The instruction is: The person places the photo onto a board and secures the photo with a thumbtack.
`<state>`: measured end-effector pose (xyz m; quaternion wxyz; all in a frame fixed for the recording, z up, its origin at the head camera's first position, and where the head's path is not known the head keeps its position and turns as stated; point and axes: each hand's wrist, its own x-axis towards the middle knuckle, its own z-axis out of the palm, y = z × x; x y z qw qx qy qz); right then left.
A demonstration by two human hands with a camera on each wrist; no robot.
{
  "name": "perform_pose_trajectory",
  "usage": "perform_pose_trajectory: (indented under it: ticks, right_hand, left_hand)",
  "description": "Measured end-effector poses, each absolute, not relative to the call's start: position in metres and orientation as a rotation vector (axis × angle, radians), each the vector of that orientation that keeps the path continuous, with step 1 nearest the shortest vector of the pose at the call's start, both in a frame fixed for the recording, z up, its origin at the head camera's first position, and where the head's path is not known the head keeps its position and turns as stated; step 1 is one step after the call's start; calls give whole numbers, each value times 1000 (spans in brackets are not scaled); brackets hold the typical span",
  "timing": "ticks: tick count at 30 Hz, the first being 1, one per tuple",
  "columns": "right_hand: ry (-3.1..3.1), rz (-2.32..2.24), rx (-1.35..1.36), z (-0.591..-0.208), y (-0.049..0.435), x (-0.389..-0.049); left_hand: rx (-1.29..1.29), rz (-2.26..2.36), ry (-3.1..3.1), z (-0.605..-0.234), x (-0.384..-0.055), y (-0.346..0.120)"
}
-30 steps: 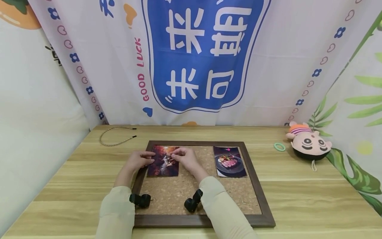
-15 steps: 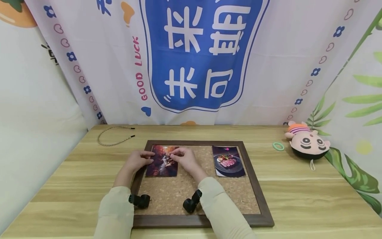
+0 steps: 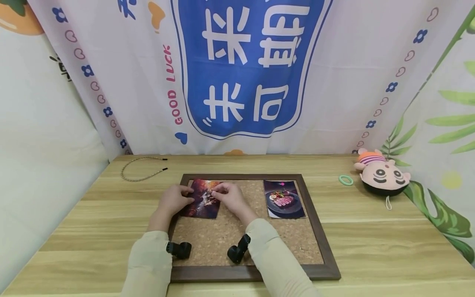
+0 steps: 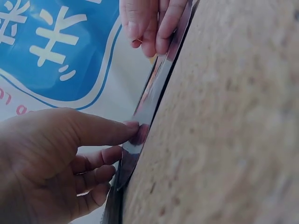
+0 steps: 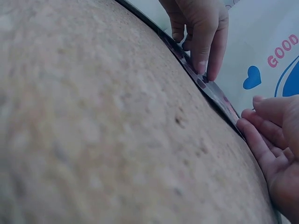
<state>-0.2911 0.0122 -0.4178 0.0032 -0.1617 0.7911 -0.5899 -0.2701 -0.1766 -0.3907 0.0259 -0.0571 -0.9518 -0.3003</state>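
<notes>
In the head view a photo print point(image 3: 205, 204) of a reddish autumn stream lies on a framed cork board point(image 3: 237, 239), slightly tilted. My left hand point(image 3: 173, 202) touches its left edge, thumb and forefinger tips on the print. In the left wrist view the left thumb point(image 4: 105, 129) lies straight across the print, the other fingers loosely bent beside it. At the print's upper right, my right hand point(image 3: 231, 198) pinches a thin pin point(image 4: 137, 41) between thumb and forefinger; it is tiny and mostly hidden. Its other fingers point(image 5: 257, 140) rest along the print's edge.
Another print point(image 3: 285, 202), of a plated meal, sits on the board's upper right with a pink dot at its top. A braided cord point(image 3: 128, 175), a green ring point(image 3: 345, 180) and a plush doll point(image 3: 384, 173) lie on the table beyond. Behind hangs a printed curtain.
My left hand has shifted slightly right, and the stream print has turned a little clockwise from nearly straight. The right hand stays almost in place.
</notes>
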Motion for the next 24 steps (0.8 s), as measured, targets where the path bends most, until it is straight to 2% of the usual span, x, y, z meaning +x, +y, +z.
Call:
perform_pose_trajectory:
  ticks: [24]
  right_hand:
    - [2468,-1842,-500,-418,13,-291]
  left_hand:
    - [-121,-978,-2953,-391,-268,-178]
